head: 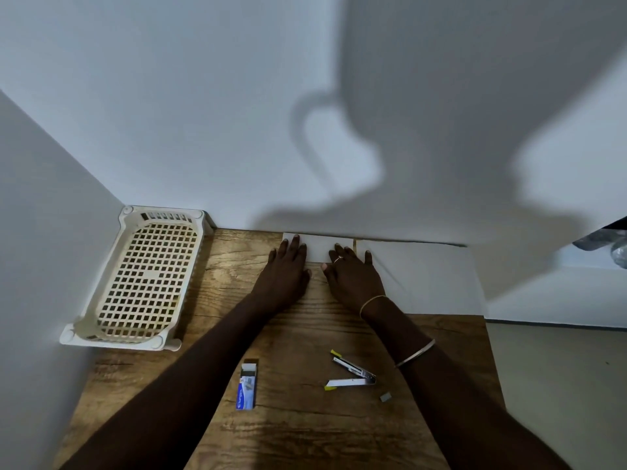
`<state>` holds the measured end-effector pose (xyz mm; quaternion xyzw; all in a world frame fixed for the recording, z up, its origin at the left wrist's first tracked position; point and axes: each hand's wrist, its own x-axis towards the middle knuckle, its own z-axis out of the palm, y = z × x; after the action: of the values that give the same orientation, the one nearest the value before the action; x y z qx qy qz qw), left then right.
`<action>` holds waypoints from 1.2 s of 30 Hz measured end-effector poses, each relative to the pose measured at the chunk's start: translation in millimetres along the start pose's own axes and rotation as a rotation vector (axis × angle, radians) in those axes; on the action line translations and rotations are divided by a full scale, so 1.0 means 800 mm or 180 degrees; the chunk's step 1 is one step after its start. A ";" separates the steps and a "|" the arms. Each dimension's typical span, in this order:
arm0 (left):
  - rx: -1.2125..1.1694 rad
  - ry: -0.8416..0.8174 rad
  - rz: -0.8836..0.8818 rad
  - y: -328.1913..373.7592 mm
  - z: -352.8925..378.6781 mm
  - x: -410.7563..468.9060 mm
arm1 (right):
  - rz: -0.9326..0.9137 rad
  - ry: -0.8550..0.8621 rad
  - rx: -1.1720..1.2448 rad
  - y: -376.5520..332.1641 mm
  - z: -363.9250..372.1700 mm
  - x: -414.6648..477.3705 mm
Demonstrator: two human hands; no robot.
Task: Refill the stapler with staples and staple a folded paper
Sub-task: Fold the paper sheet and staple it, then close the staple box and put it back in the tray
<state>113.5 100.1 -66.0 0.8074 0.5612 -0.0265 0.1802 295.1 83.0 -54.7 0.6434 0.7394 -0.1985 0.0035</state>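
Left hand (283,266) and right hand (353,273) flat, fingers spread, pressing white folded paper (317,247) at table's far edge; open silver stapler with yellow tips (353,374) well behind, toward body, under right forearm (nearer that arm), long axis roughly left-right; blue-white staple box (247,385) beside it

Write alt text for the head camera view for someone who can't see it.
Both hands, left hand and right hand, press flat on a white paper at the far edge of a wooden table. Nearer lie an opened stapler, a staple box and a small staple strip; a cream plastic basket sits at left.
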 end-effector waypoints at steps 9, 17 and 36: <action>-0.0528 0.0224 0.0182 0.021 0.004 -0.077 | -0.0234 0.0487 0.0020 0.009 -0.001 -0.076; -0.0953 0.0222 0.0268 0.048 0.033 -0.173 | -0.0099 0.0621 0.0123 0.016 0.025 -0.183; -0.1250 0.0218 0.0091 0.063 0.057 -0.292 | -0.0003 0.0836 0.0250 0.015 0.049 -0.288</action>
<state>81.0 -139.9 -38.3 0.7651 0.5498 0.1135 0.3154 336.7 -146.8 -34.7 0.6631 0.7254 -0.1414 -0.1187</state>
